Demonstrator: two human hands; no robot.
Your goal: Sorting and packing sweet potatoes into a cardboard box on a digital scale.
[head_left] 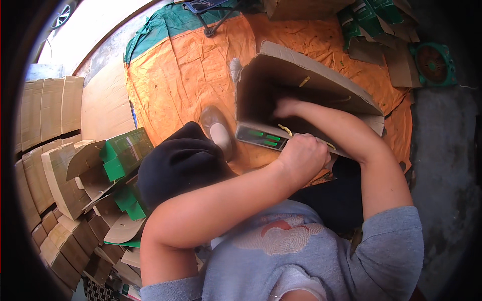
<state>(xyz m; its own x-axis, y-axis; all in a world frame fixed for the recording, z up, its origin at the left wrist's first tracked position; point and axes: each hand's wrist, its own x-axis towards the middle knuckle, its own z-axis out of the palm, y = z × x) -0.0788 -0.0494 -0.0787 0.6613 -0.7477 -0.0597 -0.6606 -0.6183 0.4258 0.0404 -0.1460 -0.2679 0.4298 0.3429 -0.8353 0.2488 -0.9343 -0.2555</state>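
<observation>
A brown cardboard box (314, 62) lies with its open side toward me, between my arms. Yellow rope (285, 129) shows along its near edge on both sides of my left hand (304, 154). That hand is closed round the rope at the near wall. Next to it, the wall's outer face has a dark printed panel with green marks (261, 137). My right hand (287, 108) reaches inside the box, its fingers blurred and lost in shadow. Two more bits of yellow rope poke through the far wall (305, 82).
Orange sheeting (186, 75) covers the floor around my shoe (217, 131). Cardboard boxes (45, 110) stack up at the left, beside green-printed cartons (125, 150). A green-rimmed round fan (433, 64) stands at the far right, near more green cartons (371, 17).
</observation>
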